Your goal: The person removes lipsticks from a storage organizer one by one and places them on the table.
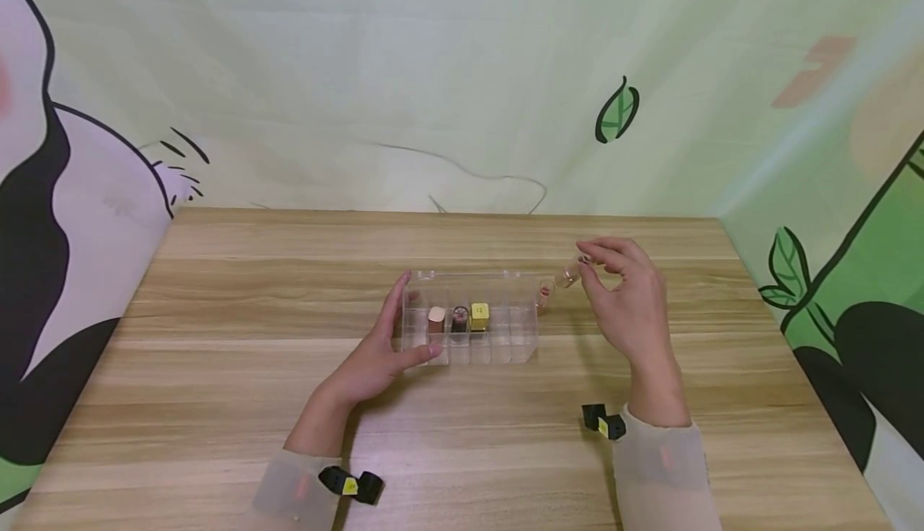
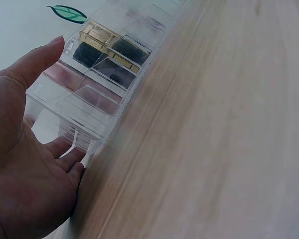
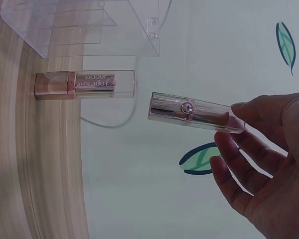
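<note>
**Thin hold, tight quarters**

I've got the left hand (image 1: 371, 361) gripping the clear plastic, divided organizer (image 1: 521, 345) round its left end, thumb in front. Right of the organizer, the right hand (image 1: 631, 298) pinches a transparent, pinkish, square-sided lipstick tube (image 3: 172, 108) by its top end, tilted. Careful: a transparent, pinkish tube with white lettering (image 3: 94, 83) stands just beside the organizer's right end, and a low swing could topple it. That end-only pinch bothers me too; smooth plastic might pivot or slip. And if I bump the organizer, the gold, square-topped case (image 1: 480, 317) inside could shift.
</note>
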`<action>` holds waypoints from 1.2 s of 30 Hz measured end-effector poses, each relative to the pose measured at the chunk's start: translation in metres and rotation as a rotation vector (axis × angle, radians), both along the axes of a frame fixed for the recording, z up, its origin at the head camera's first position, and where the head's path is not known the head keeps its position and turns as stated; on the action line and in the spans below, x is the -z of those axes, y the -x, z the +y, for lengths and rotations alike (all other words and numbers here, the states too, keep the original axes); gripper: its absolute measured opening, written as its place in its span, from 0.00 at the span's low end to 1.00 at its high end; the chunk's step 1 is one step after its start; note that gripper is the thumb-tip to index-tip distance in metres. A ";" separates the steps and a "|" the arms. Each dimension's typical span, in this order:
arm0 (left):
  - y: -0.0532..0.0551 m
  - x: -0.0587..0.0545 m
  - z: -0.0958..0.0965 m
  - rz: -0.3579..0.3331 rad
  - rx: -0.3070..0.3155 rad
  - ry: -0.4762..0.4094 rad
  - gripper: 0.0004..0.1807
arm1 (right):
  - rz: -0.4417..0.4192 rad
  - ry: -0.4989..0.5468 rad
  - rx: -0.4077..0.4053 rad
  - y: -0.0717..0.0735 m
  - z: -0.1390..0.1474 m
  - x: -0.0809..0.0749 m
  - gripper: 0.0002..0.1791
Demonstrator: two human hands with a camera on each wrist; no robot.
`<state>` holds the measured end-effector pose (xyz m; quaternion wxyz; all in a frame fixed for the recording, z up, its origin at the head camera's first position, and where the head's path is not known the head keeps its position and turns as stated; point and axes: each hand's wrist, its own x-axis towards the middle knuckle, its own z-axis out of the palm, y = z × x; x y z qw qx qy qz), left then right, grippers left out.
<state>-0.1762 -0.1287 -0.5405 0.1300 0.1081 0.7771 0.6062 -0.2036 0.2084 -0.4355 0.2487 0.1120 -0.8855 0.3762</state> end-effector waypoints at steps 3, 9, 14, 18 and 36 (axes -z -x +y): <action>0.000 0.000 0.000 0.001 0.001 -0.003 0.64 | 0.000 -0.004 -0.002 0.001 0.000 0.001 0.12; 0.000 -0.001 0.000 -0.007 0.001 -0.005 0.64 | 0.000 -0.001 -0.002 0.002 0.001 0.002 0.12; 0.000 -0.001 0.000 -0.008 0.001 -0.005 0.64 | 0.001 0.001 -0.002 0.002 0.001 0.003 0.12; 0.001 -0.001 0.000 -0.008 -0.002 -0.002 0.64 | 0.003 -0.003 -0.002 0.002 0.001 0.003 0.12; 0.000 -0.001 0.000 -0.009 -0.002 -0.003 0.64 | -0.096 -0.014 0.002 0.004 0.003 0.009 0.13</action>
